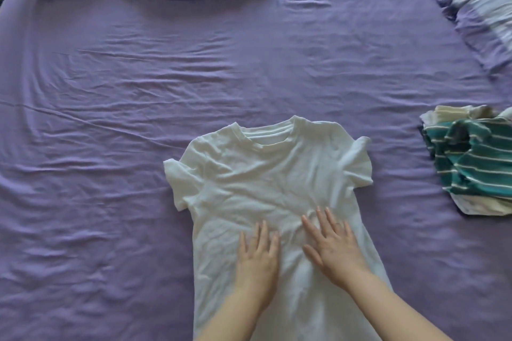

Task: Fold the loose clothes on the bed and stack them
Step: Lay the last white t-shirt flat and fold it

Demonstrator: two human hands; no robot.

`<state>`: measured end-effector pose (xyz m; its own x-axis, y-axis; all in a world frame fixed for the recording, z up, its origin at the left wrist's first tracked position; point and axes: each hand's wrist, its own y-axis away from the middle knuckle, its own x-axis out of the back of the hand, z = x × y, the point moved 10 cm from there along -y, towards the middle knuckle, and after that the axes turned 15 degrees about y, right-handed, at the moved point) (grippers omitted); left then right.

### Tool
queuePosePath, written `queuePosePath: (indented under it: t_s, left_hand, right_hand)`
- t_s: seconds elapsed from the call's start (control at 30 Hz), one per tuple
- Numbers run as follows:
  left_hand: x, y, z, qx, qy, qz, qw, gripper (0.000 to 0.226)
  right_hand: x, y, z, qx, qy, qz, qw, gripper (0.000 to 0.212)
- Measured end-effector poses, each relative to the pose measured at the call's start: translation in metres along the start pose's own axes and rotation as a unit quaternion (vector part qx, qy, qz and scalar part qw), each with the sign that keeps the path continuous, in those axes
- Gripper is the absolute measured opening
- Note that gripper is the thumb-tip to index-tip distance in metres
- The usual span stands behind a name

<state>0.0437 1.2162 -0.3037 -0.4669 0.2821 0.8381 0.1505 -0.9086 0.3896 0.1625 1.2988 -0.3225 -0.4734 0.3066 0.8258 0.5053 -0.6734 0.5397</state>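
Head view: both flat hands [293,255] on white T-shirt [266,174].

Two bare forearms reaching in from the near edge, angled toward each other and away from the body. Left hand [259,256] palm down, fingers straight and close together, pointing to the far side. Right hand [333,246] just beside it, set slightly farther, also palm down, fingers straight and spread a little, thumb out to the left. Hands near each other, not touching.
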Motion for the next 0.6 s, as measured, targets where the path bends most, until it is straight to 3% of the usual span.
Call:
queuePosePath:
  t_s: [0.17,0.37,0.53,0.6]
  left_hand:
    - [-0.044,-0.004,0.046,-0.032,0.02,-0.114,0.993,0.074]
    - [-0.06,0.017,0.084,-0.038,-0.012,-0.159,0.987,0.078]
    - [-0.07,0.063,0.076,-0.012,-0.016,-0.177,0.984,0.072]
    - [-0.076,0.078,0.073,0.004,-0.007,-0.182,0.983,0.073]
  right_hand:
    - [-0.042,0.032,0.051,-0.042,-0.001,-0.025,0.999,0.066]
    - [-0.055,0.058,0.06,-0.034,-0.004,-0.039,0.999,0.063]
    - [-0.039,0.11,0.051,-0.017,-0.028,0.072,0.997,0.078]
    - [-0.044,0.127,0.052,-0.027,-0.052,0.073,0.996,0.08]
